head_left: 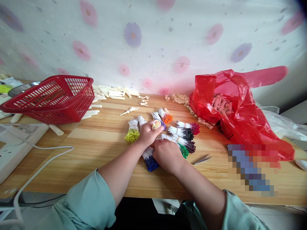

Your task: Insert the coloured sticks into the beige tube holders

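My left hand [149,135] is closed round a short pale cylinder [156,124], whose round end shows small coloured spots. My right hand [168,153] is curled just below it among the bundles, its fingertips hidden; what they pinch, if anything, does not show. Around both hands lie bundles of thin white pen refills with coloured ends: yellow [132,131], orange [166,115], dark red [189,126], black [182,132], dark purple [188,143], green [183,150] and blue [150,159]. A purple-ended bundle [163,124] is partly covered by my left hand.
A red plastic basket [79,107] stands left, with white tubes [116,93] beside it. Pale pointed parts [129,110] lie behind the bundles. At right, a red bag [249,118] holds pink cylinders [222,104]. Tweezers [202,159], a power strip [21,143] and its cable lie nearby.
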Demonstrator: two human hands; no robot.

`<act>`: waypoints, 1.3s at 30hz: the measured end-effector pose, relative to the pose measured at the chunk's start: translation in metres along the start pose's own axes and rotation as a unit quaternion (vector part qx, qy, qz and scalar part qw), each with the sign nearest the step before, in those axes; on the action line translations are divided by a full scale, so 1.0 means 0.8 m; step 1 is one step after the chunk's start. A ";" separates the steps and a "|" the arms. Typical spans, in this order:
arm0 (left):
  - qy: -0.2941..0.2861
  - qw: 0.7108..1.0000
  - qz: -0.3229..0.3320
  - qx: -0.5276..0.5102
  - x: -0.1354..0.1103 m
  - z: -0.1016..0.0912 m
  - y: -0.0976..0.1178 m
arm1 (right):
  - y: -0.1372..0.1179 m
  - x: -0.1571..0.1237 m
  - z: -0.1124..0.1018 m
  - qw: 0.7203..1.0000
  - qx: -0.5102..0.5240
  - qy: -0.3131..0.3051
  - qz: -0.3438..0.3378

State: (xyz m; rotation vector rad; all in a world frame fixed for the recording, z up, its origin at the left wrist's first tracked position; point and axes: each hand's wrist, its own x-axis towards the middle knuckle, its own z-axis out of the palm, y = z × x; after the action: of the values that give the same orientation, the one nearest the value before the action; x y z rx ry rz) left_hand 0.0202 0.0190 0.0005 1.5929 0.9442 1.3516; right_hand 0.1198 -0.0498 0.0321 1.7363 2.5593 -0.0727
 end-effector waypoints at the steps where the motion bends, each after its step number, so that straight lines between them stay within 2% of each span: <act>1: -0.001 1.000 -0.001 0.001 0.000 0.000 -0.001 | 0.001 -0.002 0.000 1.000 0.000 0.002 0.002; 5: -0.009 1.000 -0.010 0.006 -0.001 -0.001 -0.006 | 0.014 -0.018 -0.010 1.000 -0.004 0.007 -0.008; 9: -0.032 0.999 -0.022 0.001 -0.001 -0.002 -0.001 | 0.054 -0.035 -0.029 0.999 0.028 0.011 -0.015; 11: -0.073 0.997 -0.027 -0.007 0.000 -0.005 0.009 | 0.076 -0.037 -0.039 0.995 0.096 0.022 -0.027; 13: -0.145 0.989 -0.033 -0.016 0.002 -0.008 0.022 | 0.093 -0.034 -0.046 0.982 0.173 0.044 -0.064; 15: -0.230 0.972 -0.047 -0.013 0.004 -0.012 0.033 | 0.103 -0.026 -0.047 0.960 0.241 0.079 -0.117; 16: -0.240 0.969 -0.053 -0.008 0.005 -0.014 0.037 | 0.106 -0.021 -0.045 0.947 0.273 0.101 -0.137; 20: -0.217 0.971 -0.097 0.016 0.009 -0.016 0.039 | 0.108 0.001 -0.031 0.895 0.379 0.186 -0.144; 24: -0.201 0.970 -0.133 0.006 0.008 -0.014 0.038 | 0.110 0.016 -0.013 0.843 0.474 0.215 -0.136; 26: -0.183 0.974 -0.136 -0.002 0.006 -0.013 0.039 | 0.111 0.020 -0.006 0.798 0.545 0.224 -0.125; 30: -0.136 0.981 -0.129 -0.046 0.001 -0.010 0.035 | 0.111 0.021 0.003 0.682 0.694 0.218 -0.072; 32: -0.122 0.981 -0.129 -0.073 0.000 -0.009 0.031 | 0.109 0.020 0.005 0.645 0.734 0.211 -0.040; 35: -0.116 0.981 -0.135 -0.082 0.000 -0.007 0.027 | 0.105 0.019 0.005 0.626 0.752 0.207 0.001; 39: -0.116 0.985 -0.123 -0.039 0.000 -0.006 0.027 | 0.101 0.020 0.006 0.631 0.748 0.202 0.023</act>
State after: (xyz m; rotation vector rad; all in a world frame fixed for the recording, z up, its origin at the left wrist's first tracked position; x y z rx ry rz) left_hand 0.0159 0.0113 0.0204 1.4822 0.9005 0.9979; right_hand 0.1892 -0.0057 0.0256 2.1011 2.6367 -2.7602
